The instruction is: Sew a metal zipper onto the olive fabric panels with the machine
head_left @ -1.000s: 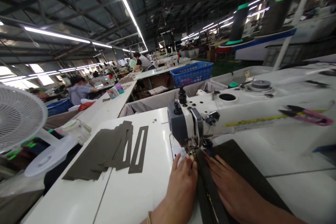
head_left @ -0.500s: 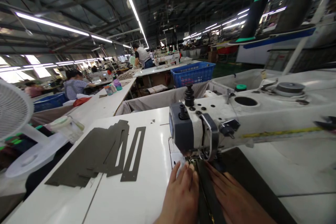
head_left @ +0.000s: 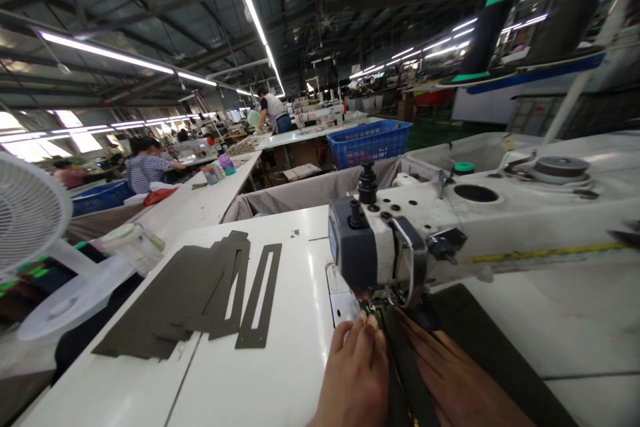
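A zipper (head_left: pixel 403 383) with gold-coloured teeth runs along a dark strip of fabric, up to the needle area of a white and grey sewing machine (head_left: pixel 353 243). My left hand (head_left: pixel 356 373) presses bunched, bent fingertips on the zipper's left edge, just before the presser foot; its thumb is hidden. On the other side my right hand (head_left: pixel 453 373) lies flat along the strip, fingers stretched toward the machine. Under and beyond that hand a larger dark fabric panel (head_left: pixel 485 333) spreads to the right. The needle itself is hard to make out.
Left on the white table lie stacked dark pieces (head_left: pixel 165 300) and a slotted piece (head_left: pixel 260 293). A white fan (head_left: pixel 33 213) and a clear jug (head_left: pixel 131 245) stand farther left. Behind the machine is a blue basket (head_left: pixel 369 141). Other people work at distant tables.
The whole view has shifted slightly, so things sit a little farther right in the picture. Both hands stay beside the zipper at the machine, with little visible change in their grip.
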Demonstrator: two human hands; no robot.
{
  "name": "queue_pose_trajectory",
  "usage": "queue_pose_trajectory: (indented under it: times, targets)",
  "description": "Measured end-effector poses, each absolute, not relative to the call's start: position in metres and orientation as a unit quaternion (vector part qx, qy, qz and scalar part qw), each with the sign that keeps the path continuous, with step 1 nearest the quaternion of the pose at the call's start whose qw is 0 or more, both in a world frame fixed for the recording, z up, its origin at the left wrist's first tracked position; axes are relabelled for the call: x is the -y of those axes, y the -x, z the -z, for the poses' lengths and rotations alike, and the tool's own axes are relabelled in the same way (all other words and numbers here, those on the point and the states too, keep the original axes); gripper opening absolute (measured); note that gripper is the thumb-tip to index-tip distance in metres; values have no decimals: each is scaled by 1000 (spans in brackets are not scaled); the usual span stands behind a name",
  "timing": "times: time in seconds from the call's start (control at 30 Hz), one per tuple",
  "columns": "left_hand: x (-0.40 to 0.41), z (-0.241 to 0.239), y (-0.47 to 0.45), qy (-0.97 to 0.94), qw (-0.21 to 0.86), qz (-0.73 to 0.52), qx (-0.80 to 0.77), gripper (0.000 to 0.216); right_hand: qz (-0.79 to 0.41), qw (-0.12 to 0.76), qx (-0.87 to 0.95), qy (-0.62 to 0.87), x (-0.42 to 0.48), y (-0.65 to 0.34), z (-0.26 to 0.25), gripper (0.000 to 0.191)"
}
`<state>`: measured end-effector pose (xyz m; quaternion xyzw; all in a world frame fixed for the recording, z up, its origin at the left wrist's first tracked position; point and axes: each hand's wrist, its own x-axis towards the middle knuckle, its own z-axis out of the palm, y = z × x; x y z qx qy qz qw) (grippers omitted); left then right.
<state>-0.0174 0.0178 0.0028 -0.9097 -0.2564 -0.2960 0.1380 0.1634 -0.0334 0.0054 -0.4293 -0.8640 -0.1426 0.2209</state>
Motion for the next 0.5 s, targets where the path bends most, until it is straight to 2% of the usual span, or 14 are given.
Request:
queue_pose_trajectory:
  times: [0.17,0.5]
  targets:
    - [-18,-1,16,903,131,318,257,32,165,220,865,420,33,-164,-5,71]
    - [-18,-7,21,921,124,280,240,30,140,248,857,430,36,-162,-9,73]
